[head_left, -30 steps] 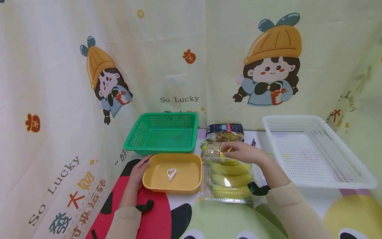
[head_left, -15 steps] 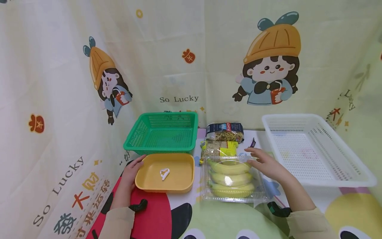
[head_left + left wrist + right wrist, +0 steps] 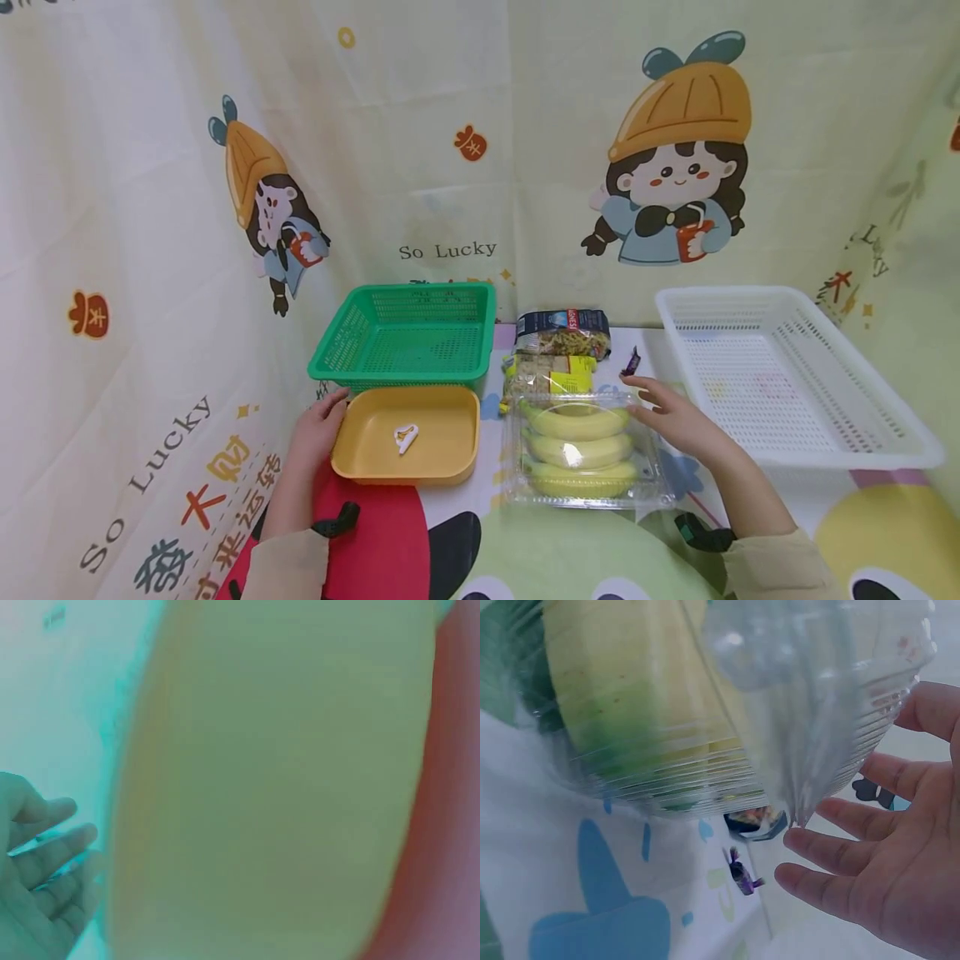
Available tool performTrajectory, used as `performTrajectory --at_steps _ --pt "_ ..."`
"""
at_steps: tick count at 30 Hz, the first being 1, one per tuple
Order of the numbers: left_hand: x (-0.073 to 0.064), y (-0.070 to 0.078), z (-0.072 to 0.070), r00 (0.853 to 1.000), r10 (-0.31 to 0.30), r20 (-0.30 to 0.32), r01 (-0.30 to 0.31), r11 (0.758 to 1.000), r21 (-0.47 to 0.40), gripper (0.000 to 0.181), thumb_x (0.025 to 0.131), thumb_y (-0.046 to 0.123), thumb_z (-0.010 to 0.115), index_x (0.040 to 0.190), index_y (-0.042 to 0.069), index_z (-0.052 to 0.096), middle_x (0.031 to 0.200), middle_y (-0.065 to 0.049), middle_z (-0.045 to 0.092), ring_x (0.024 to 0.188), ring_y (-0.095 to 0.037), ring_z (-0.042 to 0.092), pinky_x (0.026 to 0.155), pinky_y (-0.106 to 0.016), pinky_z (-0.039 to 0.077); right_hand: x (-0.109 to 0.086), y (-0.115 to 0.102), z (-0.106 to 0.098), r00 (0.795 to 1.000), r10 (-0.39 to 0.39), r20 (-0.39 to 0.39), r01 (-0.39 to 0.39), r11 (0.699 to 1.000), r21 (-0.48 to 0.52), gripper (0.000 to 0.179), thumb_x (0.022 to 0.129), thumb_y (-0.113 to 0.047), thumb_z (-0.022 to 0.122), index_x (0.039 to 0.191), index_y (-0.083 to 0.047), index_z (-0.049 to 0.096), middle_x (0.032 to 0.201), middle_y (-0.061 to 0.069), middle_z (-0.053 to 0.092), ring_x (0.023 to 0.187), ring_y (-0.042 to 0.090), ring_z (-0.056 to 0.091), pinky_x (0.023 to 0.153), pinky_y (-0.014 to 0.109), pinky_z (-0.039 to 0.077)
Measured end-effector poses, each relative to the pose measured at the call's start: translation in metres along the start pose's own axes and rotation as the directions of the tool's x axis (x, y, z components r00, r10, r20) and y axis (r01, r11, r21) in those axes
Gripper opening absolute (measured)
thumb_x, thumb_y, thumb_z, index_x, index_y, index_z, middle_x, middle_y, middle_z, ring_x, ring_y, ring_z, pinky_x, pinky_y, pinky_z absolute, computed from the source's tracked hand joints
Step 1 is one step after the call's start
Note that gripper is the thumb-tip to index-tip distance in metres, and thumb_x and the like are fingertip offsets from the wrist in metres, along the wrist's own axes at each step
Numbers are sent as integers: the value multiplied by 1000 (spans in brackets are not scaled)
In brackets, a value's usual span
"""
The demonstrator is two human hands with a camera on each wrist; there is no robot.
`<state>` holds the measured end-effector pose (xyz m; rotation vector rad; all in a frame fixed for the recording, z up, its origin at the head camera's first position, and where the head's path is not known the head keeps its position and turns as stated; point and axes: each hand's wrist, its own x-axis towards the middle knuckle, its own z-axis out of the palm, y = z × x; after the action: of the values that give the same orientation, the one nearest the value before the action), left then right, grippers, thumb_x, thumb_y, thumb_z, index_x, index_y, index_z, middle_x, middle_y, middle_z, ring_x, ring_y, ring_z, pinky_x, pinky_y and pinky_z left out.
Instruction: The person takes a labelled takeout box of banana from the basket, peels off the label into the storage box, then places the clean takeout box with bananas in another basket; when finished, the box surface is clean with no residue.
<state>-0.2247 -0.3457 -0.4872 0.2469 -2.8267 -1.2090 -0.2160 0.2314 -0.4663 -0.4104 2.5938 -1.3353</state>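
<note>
My left hand rests at the left end of a yellow plastic tub, its fingers stretched along the rim. A small white piece with a banana-like print lies in the tub. On the right, my right hand is beside a clear plastic box with several bananas inside. The right wrist view shows that hand's fingers spread and straight at the ribbed edge of the box.
Behind the box lie a clear-and-yellow packet, a dark bag of pasta and a small purple-wrapped sweet. A green basket stands behind the tub, a white basket at right. A printed curtain encloses the table.
My right hand has come back from over the packet to the right side of the banana box. The yellow tub has slid left, with my left hand at its end.
</note>
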Motion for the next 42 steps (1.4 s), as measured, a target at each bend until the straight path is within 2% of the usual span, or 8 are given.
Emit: performTrajectory --at_steps 4,8,13,19,24,29,32,42 --pt "-26 50 15 972 185 -147 -183 983 29 36 106 26 44 136 17 61 139 -12 59 126 -34 54 104 -55 45 -3 2 3 1000 18 -8 -18 1000 23 63 102 -36 53 154 -11 29 160 25 22 141 57 24 106 70 33" --pt "-49 94 52 954 287 -83 -297 943 -151 31 104 22 50 131 23 64 135 -1 63 127 -24 56 106 -50 45 -3 6 10 999 48 -11 -47 996 75 67 101 -39 54 156 -15 25 163 23 17 143 56 22 104 71 35" --pt "-66 129 108 952 304 46 -259 872 -416 36 103 19 52 138 23 58 142 1 58 136 -21 50 113 -47 39 0 11 18 997 75 -16 -73 988 133 69 101 -41 54 157 -17 21 164 22 14 144 55 20 106 71 32" --pt "-75 154 165 953 276 126 -162 815 -556 47 104 23 49 151 25 42 156 7 42 147 -21 35 119 -48 30 0 16 20 996 79 -37 -71 982 177 68 102 -39 52 158 -15 20 163 23 16 143 53 24 108 69 32" --pt "-73 161 197 962 240 132 -117 795 -596 54 104 25 47 155 31 32 165 7 21 154 -21 14 123 -54 14 3 20 25 997 51 -65 -38 981 191 67 102 -36 52 157 -10 23 161 25 20 142 54 25 111 66 30" --pt "-65 154 215 972 167 163 -5 713 -701 57 104 27 46 157 30 25 166 3 19 154 -23 14 124 -49 14 4 26 30 995 44 -84 -25 974 224 65 102 -35 53 156 -12 24 162 23 18 143 54 24 114 65 25" --pt "-63 148 222 969 143 203 50 689 -723 61 104 34 46 159 27 21 165 2 21 153 -24 18 124 -46 16 5 31 33 995 30 -96 -6 970 242 64 102 -34 53 157 -14 25 163 21 18 143 53 24 114 65 24" --pt "-64 146 229 975 126 183 39 716 -697 56 103 40 45 155 22 33 162 2 31 152 -25 22 124 -47 18 5 29 41 988 19 -154 26 959 283 59 102 -24 52 155 -12 29 163 19 21 142 50 31 113 60 29"
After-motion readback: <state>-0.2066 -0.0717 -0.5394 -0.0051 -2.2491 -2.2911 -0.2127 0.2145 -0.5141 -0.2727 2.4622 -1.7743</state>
